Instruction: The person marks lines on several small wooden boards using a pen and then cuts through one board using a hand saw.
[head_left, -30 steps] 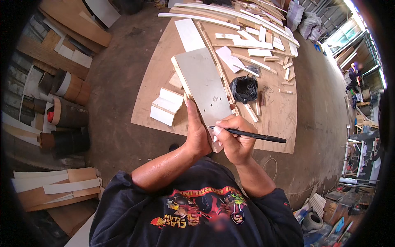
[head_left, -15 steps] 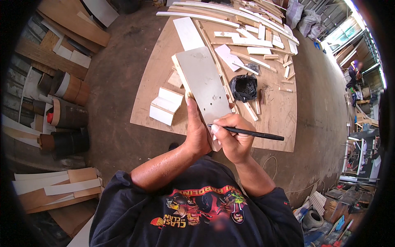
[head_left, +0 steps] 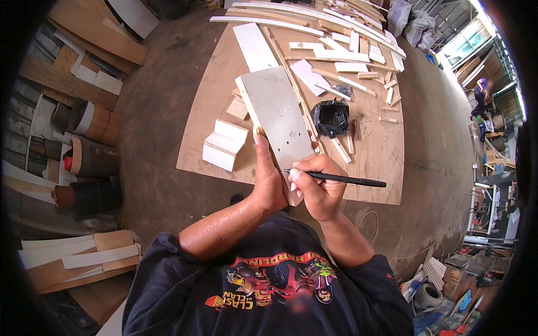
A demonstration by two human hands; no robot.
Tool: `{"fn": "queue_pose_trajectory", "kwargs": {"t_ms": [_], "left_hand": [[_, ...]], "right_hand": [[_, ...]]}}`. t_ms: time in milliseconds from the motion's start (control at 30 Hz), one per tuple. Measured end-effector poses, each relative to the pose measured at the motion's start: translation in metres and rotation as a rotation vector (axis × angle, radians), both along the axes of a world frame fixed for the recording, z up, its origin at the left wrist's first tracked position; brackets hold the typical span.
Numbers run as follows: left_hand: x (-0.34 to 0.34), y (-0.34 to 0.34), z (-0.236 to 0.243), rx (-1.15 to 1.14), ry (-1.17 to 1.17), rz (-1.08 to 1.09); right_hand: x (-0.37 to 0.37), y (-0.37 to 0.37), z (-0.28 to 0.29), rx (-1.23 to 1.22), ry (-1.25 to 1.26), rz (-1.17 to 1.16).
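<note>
Grey covers the broad face of a narrow board (head_left: 272, 95), with pale, bare wood showing along its left edge and a few dark spots on its lower half. It is held up, tilted, in front of the chest and above the worktop. Since the earlier views the board has hardly been shifted; only the rear end of a black pen (head_left: 358, 180) has been raised slightly, while its tip has been kept near the same place by the lower left edge. The work at the tip is therefore judged to be confined to one small area. Whether the surface is actually touched cannot be told.

The board is clasped near its lower end by the left hand (head_left: 269, 182): the thumb is laid along the left edge, and two fingertips are seen at the right edge, the rest being hidden. The pen is pinched between the thumb and forefinger of the right hand (head_left: 320, 187), over the board's lower right side, with the other fingers curled under.

Beyond, a plywood sheet (head_left: 375, 162) is strewn with white-faced offcuts. A white angled piece (head_left: 224, 147) is placed left of the board, and a black plastic bag (head_left: 322, 124) right of it.
</note>
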State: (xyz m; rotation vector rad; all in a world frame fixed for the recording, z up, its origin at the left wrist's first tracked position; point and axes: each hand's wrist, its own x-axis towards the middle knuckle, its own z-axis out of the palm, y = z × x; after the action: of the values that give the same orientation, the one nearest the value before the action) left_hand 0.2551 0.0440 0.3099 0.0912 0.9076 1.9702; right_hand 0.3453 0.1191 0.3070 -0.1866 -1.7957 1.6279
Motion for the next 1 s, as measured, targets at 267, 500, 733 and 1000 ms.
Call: {"fn": "queue_pose_trajectory", "kwargs": {"t_ms": [267, 500, 733, 1000], "left_hand": [[-0.002, -0.001, -0.005, 0.012, 0.019, -0.033], [-0.002, 0.002, -0.006, 0.033, 0.052, -0.037], [-0.002, 0.003, -0.012, 0.044, 0.046, -0.026], [-0.002, 0.001, -0.012, 0.025, 0.034, -0.046]], "right_hand": [[-0.001, -0.001, -0.001, -0.044, -0.004, -0.016], [-0.001, -0.001, -0.001, 0.000, -0.006, -0.038], [-0.001, -0.002, -0.007, -0.033, 0.008, -0.055], [-0.003, -0.004, -0.005, -0.077, 0.017, -0.074]]}}
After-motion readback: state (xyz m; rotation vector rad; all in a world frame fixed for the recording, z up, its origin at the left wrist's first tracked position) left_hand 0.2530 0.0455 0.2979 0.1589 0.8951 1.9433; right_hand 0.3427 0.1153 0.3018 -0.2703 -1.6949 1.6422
